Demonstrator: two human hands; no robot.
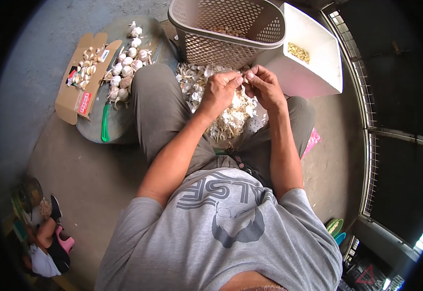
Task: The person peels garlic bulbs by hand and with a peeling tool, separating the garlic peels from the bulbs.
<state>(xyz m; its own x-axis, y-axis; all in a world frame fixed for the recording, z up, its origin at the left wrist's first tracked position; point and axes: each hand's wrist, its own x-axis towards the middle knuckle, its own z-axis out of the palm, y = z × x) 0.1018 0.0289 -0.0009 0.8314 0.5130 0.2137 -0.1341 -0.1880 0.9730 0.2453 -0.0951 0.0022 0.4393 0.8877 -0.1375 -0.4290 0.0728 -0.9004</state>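
So both hands were up right in front of the mesh basket (211, 48), nearly meeting. Left hand (217, 93) and right hand (268, 91) both had fingers pinched tight on a little pale clove (245, 79), mostly hidden, so couldn't tell how much skin was on it. Big heap of peels (228, 121) sat below them, just on the near side of the basket. Right of the basket stood a white box (324, 53) with pale cloves (298, 53) inside. Left of it was a round tabletop (88, 132) with a pile of bulbs (125, 68), a green knife (105, 125) nearer than the basket, and farthest left some carton (65, 99) holding loose unpeeled cloves (86, 70).
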